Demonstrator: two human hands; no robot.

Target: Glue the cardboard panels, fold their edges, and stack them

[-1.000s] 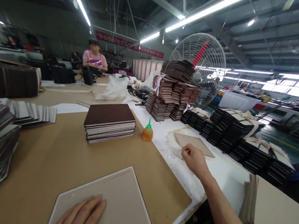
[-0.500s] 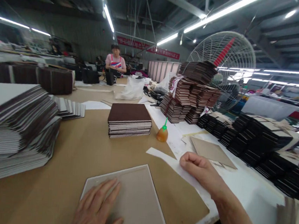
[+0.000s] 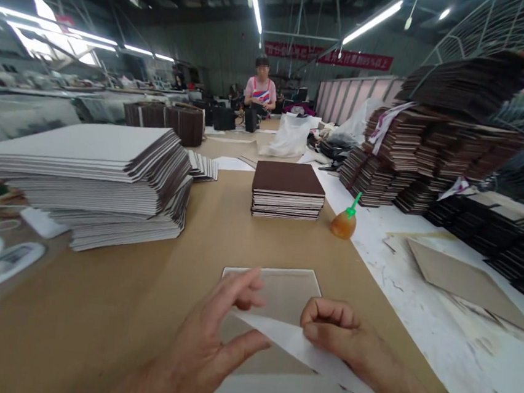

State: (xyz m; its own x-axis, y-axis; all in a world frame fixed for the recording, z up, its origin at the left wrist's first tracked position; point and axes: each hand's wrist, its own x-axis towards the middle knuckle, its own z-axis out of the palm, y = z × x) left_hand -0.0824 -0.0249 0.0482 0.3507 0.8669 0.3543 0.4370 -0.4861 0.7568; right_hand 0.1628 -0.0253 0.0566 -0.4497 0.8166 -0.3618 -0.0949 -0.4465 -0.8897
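White strip (image 3: 283, 336) hangs over the beige board (image 3: 287, 291), pinched by our right hand (image 3: 341, 333), our left hand (image 3: 209, 333) spread around its tip; we seem to be positioning it, next probably needing a left-hand grip.

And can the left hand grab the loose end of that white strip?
Probably yes: the left hand is open, and the loose end of the white strip appears between its thumb and fingers, with nothing seen blocking it.
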